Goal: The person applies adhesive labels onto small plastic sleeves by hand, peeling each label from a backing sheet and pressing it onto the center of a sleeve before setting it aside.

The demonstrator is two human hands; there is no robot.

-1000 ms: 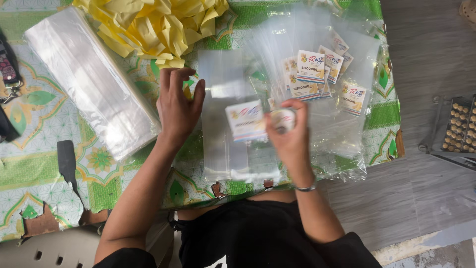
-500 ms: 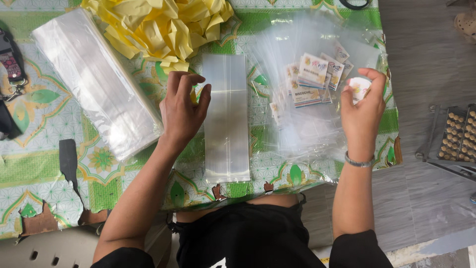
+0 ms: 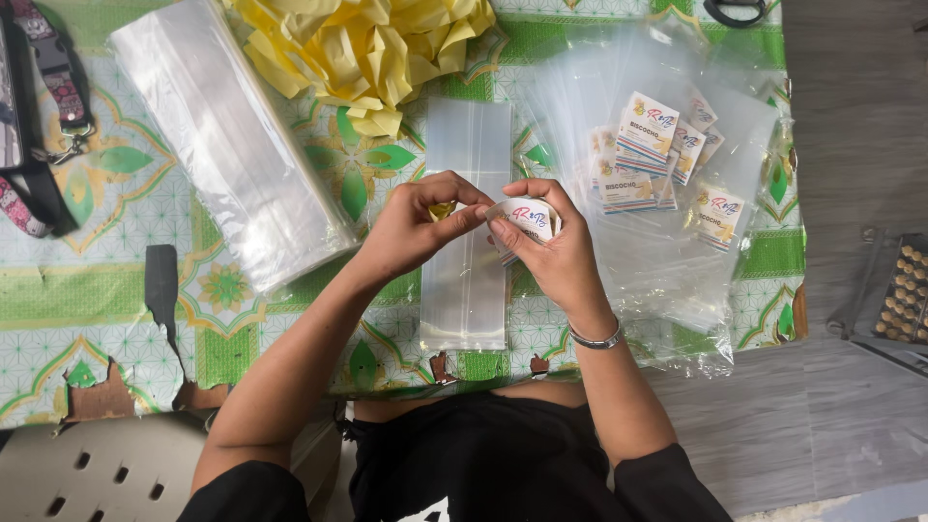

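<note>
Head view: both hands meet over the middle of the table, just above a flat clear bag (image 3: 466, 242) lying lengthwise toward the near edge. Right hand (image 3: 551, 253) is closed around a small white printed sticker (image 3: 527, 217), curled in the fingers. Left hand (image 3: 418, 230) pinches the sticker's left edge between thumb and forefinger.

Sticker looks paper-thin, light, floppy, likely tacky on one face; best held by edges only, a pinch at a corner.

Loose bags with stickers (image 3: 657, 164) sit toward the far right corner, a bag stack (image 3: 227, 135) far left, yellow paper (image 3: 367, 43) at the far edge.
</note>
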